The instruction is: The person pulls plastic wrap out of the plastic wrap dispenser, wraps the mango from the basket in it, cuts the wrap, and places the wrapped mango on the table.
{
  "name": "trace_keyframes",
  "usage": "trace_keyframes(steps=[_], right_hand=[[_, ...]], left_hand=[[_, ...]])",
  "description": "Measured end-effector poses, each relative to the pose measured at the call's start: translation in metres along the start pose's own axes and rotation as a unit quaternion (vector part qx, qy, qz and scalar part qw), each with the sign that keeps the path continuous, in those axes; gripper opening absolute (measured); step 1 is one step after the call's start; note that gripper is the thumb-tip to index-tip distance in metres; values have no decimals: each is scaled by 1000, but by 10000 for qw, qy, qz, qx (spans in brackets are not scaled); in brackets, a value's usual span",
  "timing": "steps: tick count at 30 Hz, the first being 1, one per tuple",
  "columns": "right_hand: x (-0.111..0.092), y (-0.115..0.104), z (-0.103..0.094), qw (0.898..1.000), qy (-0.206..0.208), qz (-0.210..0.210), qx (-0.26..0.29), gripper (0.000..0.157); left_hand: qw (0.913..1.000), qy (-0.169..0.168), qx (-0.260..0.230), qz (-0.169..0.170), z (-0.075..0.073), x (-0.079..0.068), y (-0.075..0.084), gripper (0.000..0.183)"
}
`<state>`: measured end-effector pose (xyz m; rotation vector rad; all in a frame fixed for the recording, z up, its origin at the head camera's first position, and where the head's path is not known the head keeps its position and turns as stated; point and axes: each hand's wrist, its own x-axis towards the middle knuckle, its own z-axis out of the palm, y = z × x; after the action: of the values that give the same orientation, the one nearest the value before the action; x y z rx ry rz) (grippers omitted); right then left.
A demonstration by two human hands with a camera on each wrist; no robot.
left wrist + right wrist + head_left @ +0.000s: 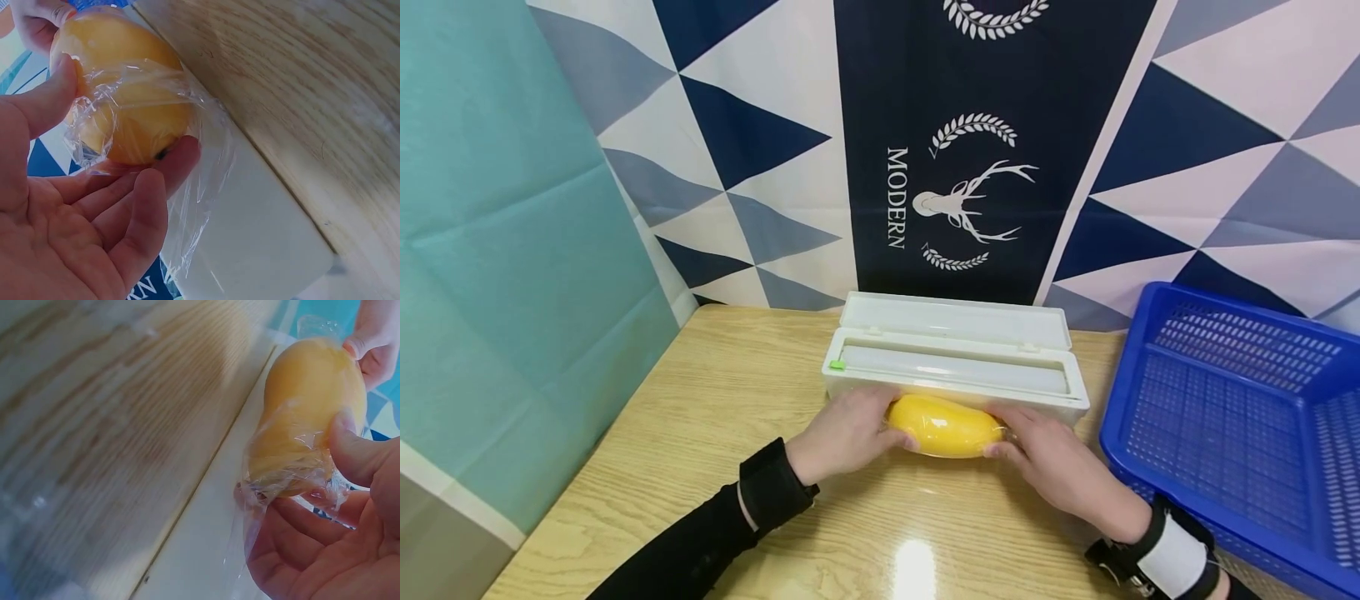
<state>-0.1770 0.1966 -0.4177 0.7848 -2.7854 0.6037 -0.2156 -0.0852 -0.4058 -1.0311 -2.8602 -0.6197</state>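
A smooth yellow gourd-shaped fruit (946,427), its exact kind unclear, is wrapped in cling film (206,125). Around one end curls my left hand (850,429), with the thumb on the near side and fingers reaching to the far side. At the opposite end my right hand (1060,462) grips it the same way. Loose, crumpled film (294,469) gathers at both ends. A dark spot shows on the fruit near the left fingertips. Just behind the fruit stands a white cling film dispenser (955,392), its lid (955,321) up and a film roll (955,368) inside.
A blue plastic basket (1123,400) stands at the right, close to my right forearm. On the dispenser's left end sits a green slider (837,365). The wooden table (730,375) meets a patterned cloth (775,208) at the back and a teal cloth (527,250) on the left.
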Motion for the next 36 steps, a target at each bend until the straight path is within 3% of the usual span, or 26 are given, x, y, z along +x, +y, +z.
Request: trace_keyframes(steps=[6,22,26,36], right_hand=[[2,2,1,9999,69,-86,-5,46],[12,6,-1,9993,-200,140,297,28],[15,6,-1,9981,-300,311,448,19],[18,2,-3,9949,-559,618,567,27]], left_hand=[[9999,-36,-84,46,-1,4,-5,42],[9895,-322,-1236,-671,2,12,-22,33],[9869,-326,-1369,-786,2,13,-23,44],[9821,-660,-1444,-1017,2,17,-20,47]])
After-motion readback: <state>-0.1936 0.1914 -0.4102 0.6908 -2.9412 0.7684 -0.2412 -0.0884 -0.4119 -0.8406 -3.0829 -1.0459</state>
